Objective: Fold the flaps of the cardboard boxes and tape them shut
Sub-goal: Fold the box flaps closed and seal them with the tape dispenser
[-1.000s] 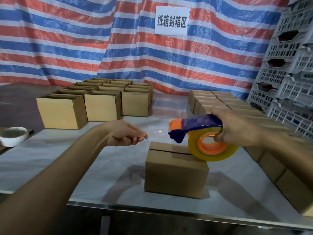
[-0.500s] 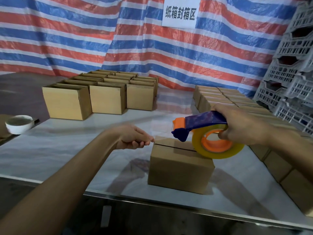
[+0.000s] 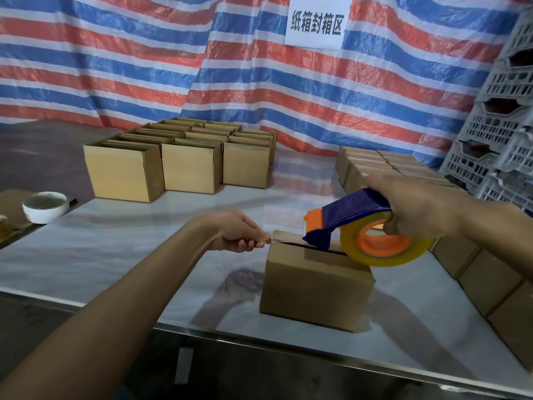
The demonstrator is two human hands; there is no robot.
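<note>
**A:** Cardboard box [image 3: 314, 284], where is it?

**B:** On the table [image 3: 144, 255], near the front edge. The flaps are folded down, with a dark slit along the top seam.

**A:** And the right hand [image 3: 418, 209]?

**B:** It grips the dispenser [image 3: 346, 217] from above, fingers curled into the orange core of the roll [image 3: 383, 246]. The blue and orange nose sits just over the seam. I cannot tell whether it touches the cardboard.

**A:** Left hand [image 3: 239, 233]?

**B:** It is at the box's top left edge, thumb and fingers closed in a pinch on the end of a clear strip [image 3: 288, 238]. The strip runs from there to the dispenser's nose.

**A:** What else is on the table?

**B:** Open boxes [image 3: 127, 171] stand in rows at the far left. Closed boxes [image 3: 375, 166] line the right side, from the back to the front corner.

**A:** Beyond the table?

**B:** A white bowl [image 3: 44, 206] sits beside the left edge. A red, blue and white striped tarp [image 3: 144, 67] hangs behind, with a white sign [image 3: 317, 23] on it. Grey crates [image 3: 501, 125] are stacked at the right.
</note>
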